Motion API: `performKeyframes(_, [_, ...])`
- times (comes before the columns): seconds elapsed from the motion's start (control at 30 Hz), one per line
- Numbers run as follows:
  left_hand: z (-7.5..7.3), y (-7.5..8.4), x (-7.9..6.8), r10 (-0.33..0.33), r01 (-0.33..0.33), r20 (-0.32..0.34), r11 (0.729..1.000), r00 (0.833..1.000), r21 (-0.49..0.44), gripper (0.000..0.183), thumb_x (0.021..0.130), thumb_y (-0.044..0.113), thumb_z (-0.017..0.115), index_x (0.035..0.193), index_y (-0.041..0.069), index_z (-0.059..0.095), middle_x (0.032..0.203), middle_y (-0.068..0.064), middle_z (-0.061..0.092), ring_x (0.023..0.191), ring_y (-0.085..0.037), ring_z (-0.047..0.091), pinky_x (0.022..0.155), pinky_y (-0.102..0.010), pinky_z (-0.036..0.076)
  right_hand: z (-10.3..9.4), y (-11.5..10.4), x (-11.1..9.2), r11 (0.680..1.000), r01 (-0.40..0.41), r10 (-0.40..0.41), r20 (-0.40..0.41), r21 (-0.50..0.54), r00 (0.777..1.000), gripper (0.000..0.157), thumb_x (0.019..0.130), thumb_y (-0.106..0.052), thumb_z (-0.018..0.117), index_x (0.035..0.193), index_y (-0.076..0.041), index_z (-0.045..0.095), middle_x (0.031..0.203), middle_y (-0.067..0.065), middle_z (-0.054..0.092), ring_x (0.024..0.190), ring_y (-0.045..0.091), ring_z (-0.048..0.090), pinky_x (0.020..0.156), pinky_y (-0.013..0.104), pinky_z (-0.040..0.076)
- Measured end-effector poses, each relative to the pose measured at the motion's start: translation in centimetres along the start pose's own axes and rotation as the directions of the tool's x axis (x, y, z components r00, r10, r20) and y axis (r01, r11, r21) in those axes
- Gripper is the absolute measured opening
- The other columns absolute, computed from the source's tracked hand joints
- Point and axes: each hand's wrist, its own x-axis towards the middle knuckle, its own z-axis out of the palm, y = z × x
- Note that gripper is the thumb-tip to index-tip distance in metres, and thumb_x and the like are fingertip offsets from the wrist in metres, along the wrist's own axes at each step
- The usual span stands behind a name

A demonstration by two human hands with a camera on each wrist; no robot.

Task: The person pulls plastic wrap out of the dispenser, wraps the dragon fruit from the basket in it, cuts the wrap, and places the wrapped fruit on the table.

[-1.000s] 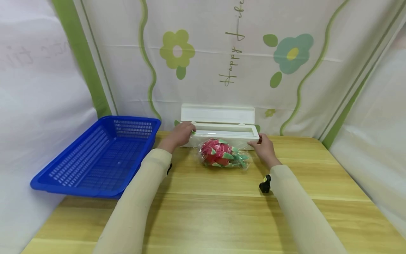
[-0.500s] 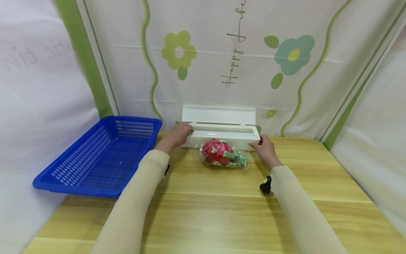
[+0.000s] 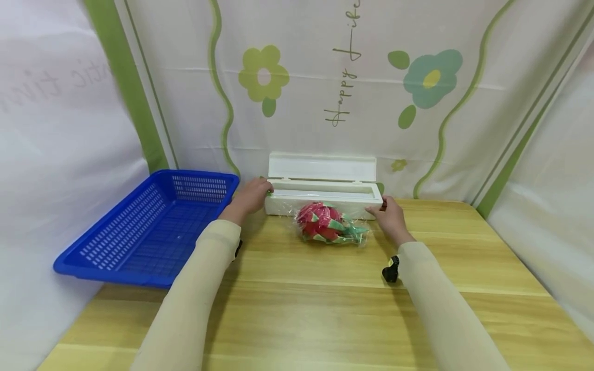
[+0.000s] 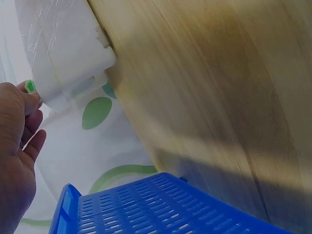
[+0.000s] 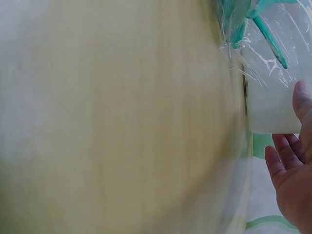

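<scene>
A long white box [image 3: 315, 207] with its hinged lid [image 3: 322, 168] raised stands at the back of the table. My left hand [image 3: 252, 197] is at the box's left end, pinching a small green plastic piece [image 4: 30, 87] between thumb and finger by the top edge. At the other end, my right hand [image 3: 391, 219] grips the box, thumb on the front face and fingers around the end. A pink and green dragon fruit [image 3: 320, 222] in clear wrap lies right in front of the box. The wrap [image 5: 265, 61] shows against the box in the right wrist view.
A blue perforated plastic basket [image 3: 153, 232] stands on the left, close to my left forearm. Behind the wooden table [image 3: 315, 309] hangs a white curtain [image 3: 297, 118] printed with flowers, and similar cloth closes both sides.
My left hand has slid left along the box's top edge with the green piece, out to the left end. The right hand keeps its grip, and the fruit stays put.
</scene>
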Motion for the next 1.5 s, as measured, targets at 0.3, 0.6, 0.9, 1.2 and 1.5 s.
performKeyframes(0.3, [0.3, 0.2, 0.1, -0.025, 0.025, -0.008, 1.0, 1.0, -0.019, 0.026, 0.091, -0.01, 0.054, 0.112, -0.001, 0.067, 0.11, -0.015, 0.064, 0.106, -0.034, 0.057, 0.094, -0.042, 0.046, 0.0, 0.4, 0.1, 1.0, -0.001, 0.001, -0.001, 0.024, 1.0, 0.064, 0.094, -0.03, 0.065, 0.139, 0.005, 0.037, 0.128, 0.025, 0.051, 0.118, 0.039, 0.051, 0.093, 0.048, 0.047])
performKeyframes(0.6, [0.2, 0.3, 0.1, -0.035, 0.035, -0.001, 0.999, 0.999, -0.009, 0.026, 0.091, -0.008, 0.055, 0.112, 0.0, 0.066, 0.109, -0.015, 0.063, 0.105, -0.033, 0.057, 0.092, -0.042, 0.046, -0.2, 0.4, 0.1, 1.0, 0.0, 0.0, 0.009, 0.02, 1.0, 0.064, 0.093, -0.031, 0.066, 0.138, 0.005, 0.039, 0.126, 0.023, 0.052, 0.117, 0.038, 0.051, 0.093, 0.048, 0.047])
performKeyframes(0.9, [0.3, -0.1, 0.0, -0.029, 0.029, 0.003, 0.999, 1.0, -0.036, 0.029, 0.09, -0.01, 0.053, 0.116, 0.0, 0.064, 0.111, -0.016, 0.062, 0.105, -0.033, 0.056, 0.092, -0.042, 0.046, -0.6, 0.4, -0.4, 1.0, -0.003, 0.002, 0.046, 0.027, 0.999, 0.063, 0.093, -0.035, 0.065, 0.137, 0.003, 0.04, 0.124, 0.02, 0.05, 0.113, 0.034, 0.049, 0.093, 0.047, 0.045])
performKeyframes(1.2, [0.5, -0.2, -0.3, -0.028, 0.028, -0.012, 0.998, 1.0, -0.058, 0.029, 0.09, -0.004, 0.057, 0.118, -0.001, 0.062, 0.112, -0.015, 0.061, 0.107, -0.032, 0.055, 0.091, -0.044, 0.045, -1.2, 0.3, -0.7, 1.0, 0.029, -0.029, 0.083, 0.009, 0.996, 0.058, 0.093, -0.033, 0.066, 0.133, 0.004, 0.044, 0.119, 0.019, 0.05, 0.111, 0.034, 0.049, 0.092, 0.047, 0.044])
performKeyframes(1.5, [0.4, -0.2, -0.4, -0.013, 0.011, -0.044, 0.999, 0.999, -0.03, 0.026, 0.089, -0.001, 0.06, 0.115, 0.001, 0.063, 0.112, -0.015, 0.062, 0.106, -0.033, 0.056, 0.091, -0.045, 0.046, -1.9, 0.4, -0.6, 0.995, 0.07, -0.061, 0.121, -0.066, 0.991, 0.059, 0.093, -0.029, 0.067, 0.135, 0.005, 0.044, 0.116, 0.02, 0.053, 0.109, 0.035, 0.052, 0.092, 0.047, 0.046])
